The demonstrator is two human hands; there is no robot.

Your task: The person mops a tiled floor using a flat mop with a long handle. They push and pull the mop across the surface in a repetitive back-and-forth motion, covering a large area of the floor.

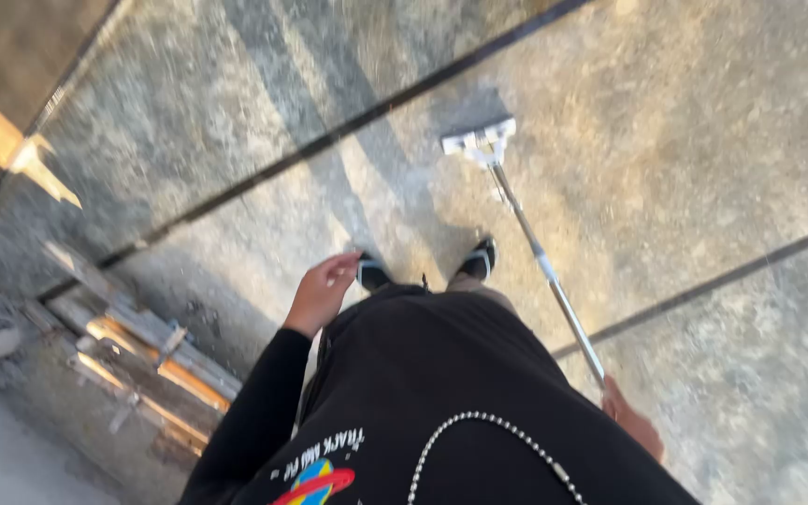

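From up here I look down on a grey, speckled concrete floor (685,140) cut by dark straight joint lines, which fills nearly the whole view. Off to the left of my left fingers, well apart from them, lies a heap of weathered wooden boards and planks (142,351) with some rubble beside it. Below both hands is my black long-sleeved top (441,393) with a bright round print and a silver bead chain (493,425) draped across it. Past the left fingertips, toward the far side, my two black shoes with white trim (479,259) stand on the floor.

A long silver metal pole with a flat white scraper head (540,254) runs from my right fingers diagonally away; its head rests on the floor, far ahead of those fingers and beyond the shoes.

My right hand (633,425) sits low at my right side, arm down, fingers wrapped around the near end of the pole and gripping it. Part of the hand is hidden by my top.

My left hand (322,292) hangs out from my hip on a slightly bent arm in the black sleeve, wrist relaxed, fingers (340,266) loosely curled and released, holding nothing; the nearest thing to them is the left shoe just beyond the fingertips.
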